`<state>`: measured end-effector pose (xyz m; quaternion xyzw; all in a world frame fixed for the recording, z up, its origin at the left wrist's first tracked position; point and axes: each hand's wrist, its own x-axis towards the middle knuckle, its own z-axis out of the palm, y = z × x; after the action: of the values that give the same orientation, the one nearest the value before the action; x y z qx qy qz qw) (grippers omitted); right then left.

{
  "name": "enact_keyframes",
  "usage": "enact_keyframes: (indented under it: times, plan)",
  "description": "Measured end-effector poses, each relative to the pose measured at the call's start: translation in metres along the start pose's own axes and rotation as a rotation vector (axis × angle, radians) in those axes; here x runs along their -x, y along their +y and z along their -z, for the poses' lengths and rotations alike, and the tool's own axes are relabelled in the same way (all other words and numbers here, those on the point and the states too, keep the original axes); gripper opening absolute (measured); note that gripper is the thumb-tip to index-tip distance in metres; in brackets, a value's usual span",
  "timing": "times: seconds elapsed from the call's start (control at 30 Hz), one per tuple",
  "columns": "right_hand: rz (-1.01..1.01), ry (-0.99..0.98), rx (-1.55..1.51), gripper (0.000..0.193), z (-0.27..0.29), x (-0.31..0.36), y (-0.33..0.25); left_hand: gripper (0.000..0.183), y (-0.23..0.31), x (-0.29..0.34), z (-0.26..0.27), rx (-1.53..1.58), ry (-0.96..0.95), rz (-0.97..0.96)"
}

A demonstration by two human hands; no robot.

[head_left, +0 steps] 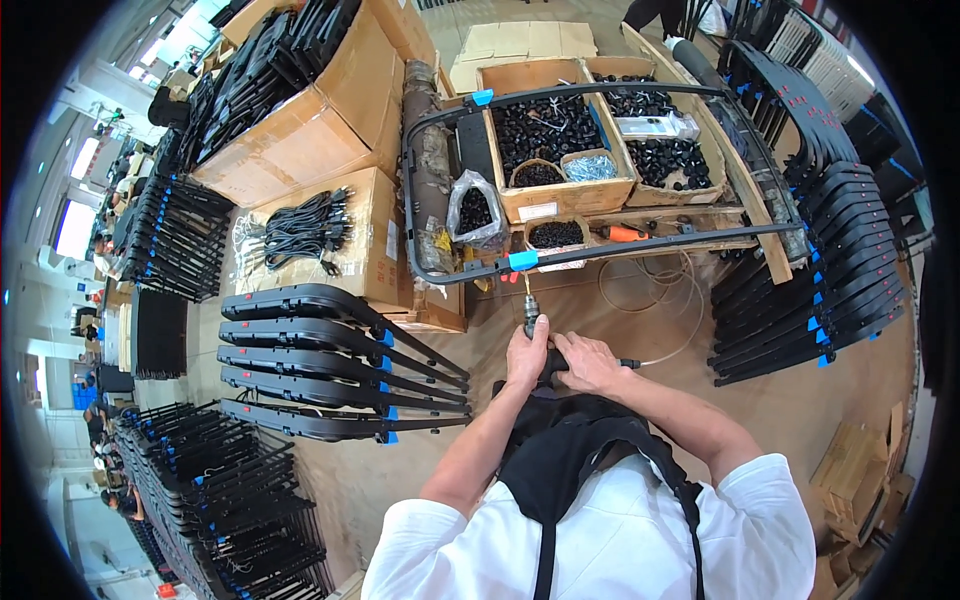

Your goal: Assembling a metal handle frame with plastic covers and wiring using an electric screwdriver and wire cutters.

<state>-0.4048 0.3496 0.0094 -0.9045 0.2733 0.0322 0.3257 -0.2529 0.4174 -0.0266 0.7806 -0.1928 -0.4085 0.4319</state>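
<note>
The left hand [527,350] is closed around the body of a dark, pistol-shaped pneumatic screwdriver [533,330]. The right hand [588,362] is wrapped around the rear of the same tool, just beside the left hand. The tool's tip points away from the hands and meets the near rail of a black tubular metal frame [620,250], close to a blue plastic clip [522,260]. A thin pale air hose [665,300] loops off to the right of the right hand.

Beyond the hands, inside the frame outline, stands an open brown cardboard box [570,190] filled with small black plastic parts. A second cardboard box [665,160], further right, holds similar black parts. A clear plastic bag [474,210], beyond and left of the left hand, contains dark pieces. A round shallow bowl [556,234] just beyond the frame rail holds small black items.

To the left of the left hand, flat black plastic panels [330,360] lie stacked.
</note>
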Motion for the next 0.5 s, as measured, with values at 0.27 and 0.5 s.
enact_keyframes:
  times: [0.27, 0.5]
  plan:
    - [-0.004, -0.022, -0.003, 0.070, 0.006, -0.004, 0.007, 0.064, -0.003, -0.010, -0.006, 0.003, 0.022, 0.007]
    - [-0.009, -0.047, -0.014, 0.082, 0.010, -0.010, 0.012, 0.062, -0.002, -0.018, -0.010, -0.083, 0.056, -0.006]
